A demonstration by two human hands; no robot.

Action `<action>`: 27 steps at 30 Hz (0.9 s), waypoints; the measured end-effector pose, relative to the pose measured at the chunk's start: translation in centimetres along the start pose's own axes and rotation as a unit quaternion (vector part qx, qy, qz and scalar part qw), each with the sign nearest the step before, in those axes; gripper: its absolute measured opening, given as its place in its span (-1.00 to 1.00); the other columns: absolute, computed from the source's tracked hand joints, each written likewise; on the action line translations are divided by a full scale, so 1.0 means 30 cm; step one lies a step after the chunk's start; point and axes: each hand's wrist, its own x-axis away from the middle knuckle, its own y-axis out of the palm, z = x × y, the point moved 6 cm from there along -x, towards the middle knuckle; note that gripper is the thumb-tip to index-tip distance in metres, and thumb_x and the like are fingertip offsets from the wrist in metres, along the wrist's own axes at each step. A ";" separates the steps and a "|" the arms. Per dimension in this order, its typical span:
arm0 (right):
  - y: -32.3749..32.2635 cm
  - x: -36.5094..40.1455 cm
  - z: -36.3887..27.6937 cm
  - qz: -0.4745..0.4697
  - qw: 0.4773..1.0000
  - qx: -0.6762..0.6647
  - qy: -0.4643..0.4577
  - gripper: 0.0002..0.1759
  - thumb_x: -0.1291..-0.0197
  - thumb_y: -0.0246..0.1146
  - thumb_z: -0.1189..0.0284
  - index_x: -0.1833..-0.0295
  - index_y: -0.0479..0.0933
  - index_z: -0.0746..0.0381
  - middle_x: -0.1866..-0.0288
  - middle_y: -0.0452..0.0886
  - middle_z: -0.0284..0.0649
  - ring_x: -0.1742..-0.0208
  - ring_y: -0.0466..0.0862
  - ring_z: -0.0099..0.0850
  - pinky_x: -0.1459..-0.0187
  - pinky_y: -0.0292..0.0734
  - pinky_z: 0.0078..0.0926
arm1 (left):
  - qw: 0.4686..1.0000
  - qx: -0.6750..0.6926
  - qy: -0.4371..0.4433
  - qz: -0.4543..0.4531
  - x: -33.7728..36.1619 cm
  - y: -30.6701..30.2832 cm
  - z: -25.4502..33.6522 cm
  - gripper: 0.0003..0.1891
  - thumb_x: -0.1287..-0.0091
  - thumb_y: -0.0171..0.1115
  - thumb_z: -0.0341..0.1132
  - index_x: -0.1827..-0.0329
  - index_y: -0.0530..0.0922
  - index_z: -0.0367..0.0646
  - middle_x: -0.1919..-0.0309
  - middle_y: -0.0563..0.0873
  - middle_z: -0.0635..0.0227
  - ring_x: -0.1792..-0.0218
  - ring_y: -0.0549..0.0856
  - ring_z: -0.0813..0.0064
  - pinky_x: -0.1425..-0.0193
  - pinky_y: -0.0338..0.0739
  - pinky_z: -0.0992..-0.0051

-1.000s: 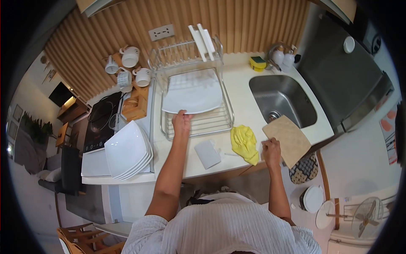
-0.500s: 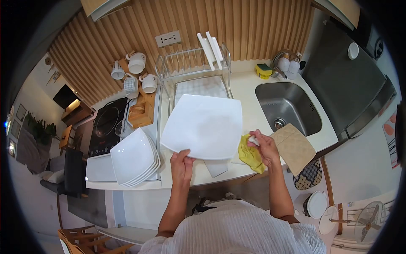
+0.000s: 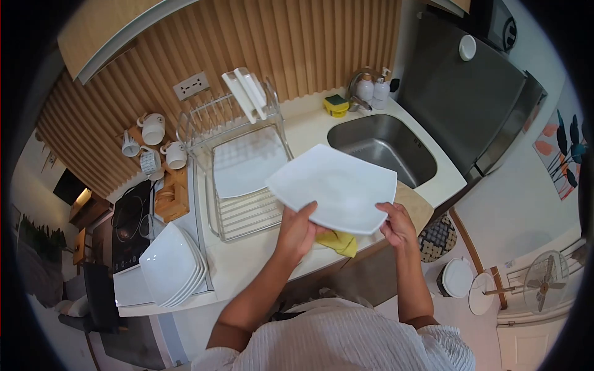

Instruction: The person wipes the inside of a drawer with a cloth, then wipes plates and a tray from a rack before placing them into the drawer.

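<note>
A square white plate (image 3: 337, 188) is held tilted above the counter's front edge. My left hand (image 3: 298, 232) grips its near left edge, thumb on top. My right hand (image 3: 398, 224) pinches its right corner, also with the thumb over the rim. A yellow cloth (image 3: 339, 243) shows under the plate's near edge, beside my left fingers; the plate hides the rest of it. Behind and to the left stands a metal dish rack (image 3: 250, 216), with a large white plate (image 3: 247, 162) lying in it and white pieces (image 3: 245, 93) upright in its upper tier.
A stack of square white plates (image 3: 173, 264) sits at the counter's left end, near a black cooktop (image 3: 131, 219). Mugs (image 3: 153, 128) hang on a wooden stand. The steel sink (image 3: 387, 145) lies to the right, with a sponge (image 3: 336, 105) and soap bottles (image 3: 373, 93) behind it.
The plate has moved right, toward the sink. My right hand has gone from beside the yellow cloth to the plate's right corner. The camera view has turned right.
</note>
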 end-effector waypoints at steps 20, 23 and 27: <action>0.443 -0.122 -0.156 -0.112 0.866 0.332 -0.358 -0.91 0.03 0.34 0.52 0.34 0.66 0.26 0.39 0.59 -0.30 0.33 0.50 -0.51 0.27 0.37 -0.62 | 0.970 -0.206 0.132 0.009 -0.250 0.059 0.083 -0.37 -0.10 -0.13 -0.68 -0.32 0.11 -0.22 -0.09 0.44 0.08 -0.01 0.53 0.36 0.01 0.48 0.44; 0.402 -0.234 -0.149 -0.068 0.823 0.395 -0.403 -0.93 0.06 0.33 0.56 0.38 0.64 0.29 0.40 0.59 -0.24 0.36 0.55 -0.41 0.29 0.42 -0.55 | 0.974 -0.163 0.156 -0.004 -0.140 0.025 0.101 -0.39 -0.09 -0.10 -0.72 -0.29 0.16 -0.24 -0.08 0.45 0.14 -0.06 0.50 0.38 -0.10 0.43 0.46; 0.278 -0.362 -0.224 0.125 0.751 0.468 -0.449 -0.96 0.08 0.30 0.60 0.43 0.62 0.29 0.43 0.58 -0.18 0.40 0.60 -0.33 0.32 0.47 -0.47 | 0.981 -0.118 0.156 0.001 -0.009 -0.015 0.107 -0.44 -0.11 -0.02 -0.70 -0.25 0.21 -0.29 -0.03 0.50 0.15 -0.02 0.53 0.35 -0.11 0.45 0.43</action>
